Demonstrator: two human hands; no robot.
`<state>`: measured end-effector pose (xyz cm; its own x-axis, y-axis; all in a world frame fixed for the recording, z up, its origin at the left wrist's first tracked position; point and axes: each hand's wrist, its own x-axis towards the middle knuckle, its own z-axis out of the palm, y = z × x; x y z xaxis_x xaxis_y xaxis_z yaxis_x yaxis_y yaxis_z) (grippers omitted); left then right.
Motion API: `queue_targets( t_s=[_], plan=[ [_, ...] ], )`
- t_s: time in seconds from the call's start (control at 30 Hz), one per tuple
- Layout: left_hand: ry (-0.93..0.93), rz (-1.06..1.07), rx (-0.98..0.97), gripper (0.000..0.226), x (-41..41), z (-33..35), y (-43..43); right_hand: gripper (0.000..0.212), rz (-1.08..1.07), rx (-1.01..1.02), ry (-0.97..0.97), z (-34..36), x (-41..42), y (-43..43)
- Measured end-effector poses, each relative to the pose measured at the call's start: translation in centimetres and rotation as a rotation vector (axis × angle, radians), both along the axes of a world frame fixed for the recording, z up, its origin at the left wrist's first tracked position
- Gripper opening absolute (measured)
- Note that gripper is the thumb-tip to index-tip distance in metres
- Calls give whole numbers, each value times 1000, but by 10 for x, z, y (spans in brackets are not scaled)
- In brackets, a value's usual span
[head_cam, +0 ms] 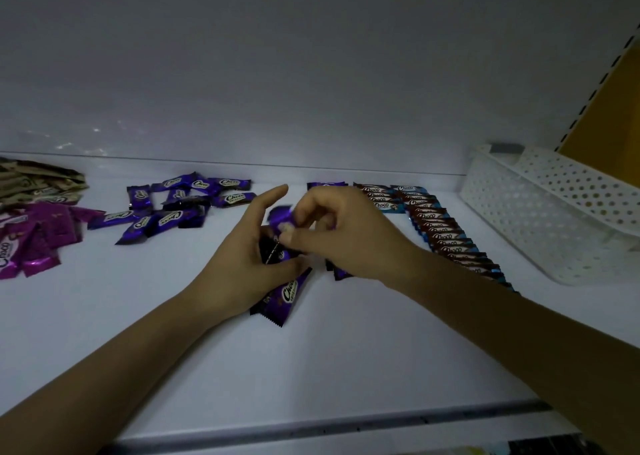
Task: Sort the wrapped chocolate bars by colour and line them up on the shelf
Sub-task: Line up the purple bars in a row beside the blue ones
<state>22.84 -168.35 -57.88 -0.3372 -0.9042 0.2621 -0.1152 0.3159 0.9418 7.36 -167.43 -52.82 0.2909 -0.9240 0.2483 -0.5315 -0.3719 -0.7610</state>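
Purple foil-wrapped chocolate bars [287,292] sit bunched in your left hand [242,264], fingers curled round the stack just above the white shelf [346,368], while your right hand [349,236] pinches the top bar [281,217] between thumb and forefinger. The step in hand appears to be feeding the purple row [325,185] that begins just beside the long line of brown-and-blue bars [446,238]. Your next move likely calls for drawing this bar free and laying it against that row, square and overlapping its neighbour. A loose purple pile [180,205] lies further left, well apart.
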Motion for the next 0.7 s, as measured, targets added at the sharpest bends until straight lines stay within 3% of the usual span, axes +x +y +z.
queue_targets(
  t_s=[0.07, 0.13, 0.23, 0.37, 0.47, 0.7],
  plan=[
    [-33, 5, -26, 78, -2, -1, 0, 13, -54, 62, -159, 4, -11, 0],
    [-66, -2, -44, 72, -2, -1, -1, 17, -74, 62, -152, 6, -23, 2],
    [-85, 3, -50, 69, -1, -1, -2, 21, -63, 7, -23, 1, -40, 14],
    [-60, 11, -39, 69, -3, -1, -1, 21, -60, -245, 436, -13, -59, 38],
    [-60, 12, -31, 70, -2, -2, -1, 28, -12, -267, 666, -25, -61, 54],
    [-56, 11, -20, 70, -3, 0, 1, 28, 31, -462, 637, -23, -64, 64]
  ],
)
